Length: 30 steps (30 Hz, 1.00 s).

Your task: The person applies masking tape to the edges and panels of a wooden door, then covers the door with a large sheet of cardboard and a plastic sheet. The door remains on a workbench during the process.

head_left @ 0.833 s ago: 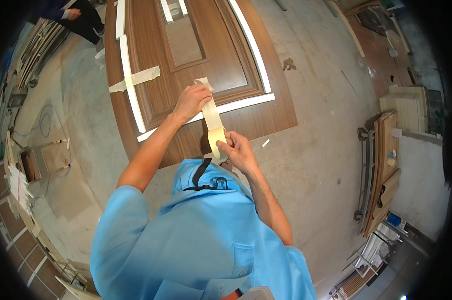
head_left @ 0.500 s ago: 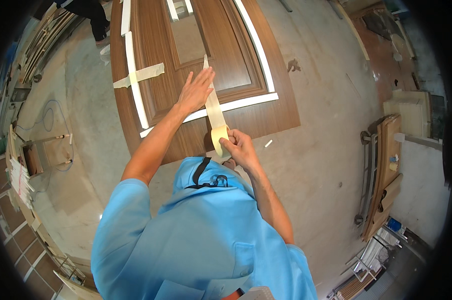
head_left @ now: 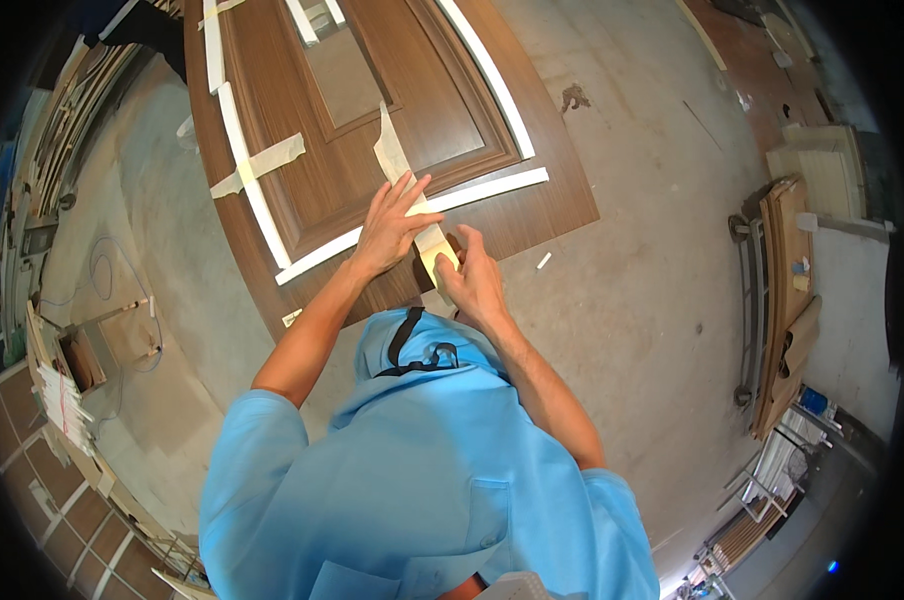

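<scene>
A brown wood-grain door panel (head_left: 517, 225) lies in front of me, with white strips (head_left: 497, 184) along its edges. Across the near strip runs a length of pale masking tape (head_left: 391, 150), its far end on the panel beside the window-like opening. My left hand (head_left: 387, 230) presses on the tape where it crosses that strip, fingers stretched and apart. In my right hand (head_left: 477, 285) is the masking tape roll (head_left: 438, 258), at the panel's near edge; thumb and fingers partly hide it. Another piece of tape (head_left: 272, 158) crosses the left strip.
A small white piece (head_left: 544, 261) lies on the concrete floor (head_left: 632, 330). Stacked boards (head_left: 787, 290) stand on a cart at the right. Racks of long strips (head_left: 77, 130) line the left. A person's dark-clothed leg (head_left: 157, 40) shows at the far left.
My left hand has slid nearer along the tape, from beside the opening to the near white strip. The right hand stays near the panel's edge with the roll. The view has shifted slightly.
</scene>
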Available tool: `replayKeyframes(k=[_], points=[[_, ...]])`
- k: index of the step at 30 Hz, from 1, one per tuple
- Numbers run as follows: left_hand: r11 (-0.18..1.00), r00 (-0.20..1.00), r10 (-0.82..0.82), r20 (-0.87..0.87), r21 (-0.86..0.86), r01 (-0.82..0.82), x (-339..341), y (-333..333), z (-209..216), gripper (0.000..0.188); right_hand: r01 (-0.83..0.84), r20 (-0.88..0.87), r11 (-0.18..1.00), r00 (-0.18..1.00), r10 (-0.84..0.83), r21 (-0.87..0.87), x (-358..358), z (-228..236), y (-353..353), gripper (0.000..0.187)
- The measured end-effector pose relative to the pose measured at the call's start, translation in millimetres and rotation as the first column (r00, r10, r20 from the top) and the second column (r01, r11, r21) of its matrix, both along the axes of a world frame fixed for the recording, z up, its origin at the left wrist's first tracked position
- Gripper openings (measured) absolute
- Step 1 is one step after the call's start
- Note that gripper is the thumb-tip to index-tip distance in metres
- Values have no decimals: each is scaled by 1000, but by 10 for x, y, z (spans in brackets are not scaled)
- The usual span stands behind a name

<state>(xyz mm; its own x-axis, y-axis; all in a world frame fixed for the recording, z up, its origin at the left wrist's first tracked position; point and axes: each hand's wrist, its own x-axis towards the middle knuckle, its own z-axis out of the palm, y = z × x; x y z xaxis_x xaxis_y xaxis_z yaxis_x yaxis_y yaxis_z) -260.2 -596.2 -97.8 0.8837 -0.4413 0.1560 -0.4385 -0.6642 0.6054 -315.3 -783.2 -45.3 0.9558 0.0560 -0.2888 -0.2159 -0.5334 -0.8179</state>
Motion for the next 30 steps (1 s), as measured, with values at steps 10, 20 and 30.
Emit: replayKeyframes(k=[10,20,30], points=[[982,983,-185,-2,46,185,124,-90,106,25,-65,-183,994,982,48,-89,400,-304,92,39],[951,955,-203,215,-190,245,214,-140,-17,9,15,-347,983,934,-79,-184,664,-257,198,44],[922,940,-298,169,-205,329,260,-66,-150,19,-27,-396,965,915,-82,-262,736,-332,210,44]])
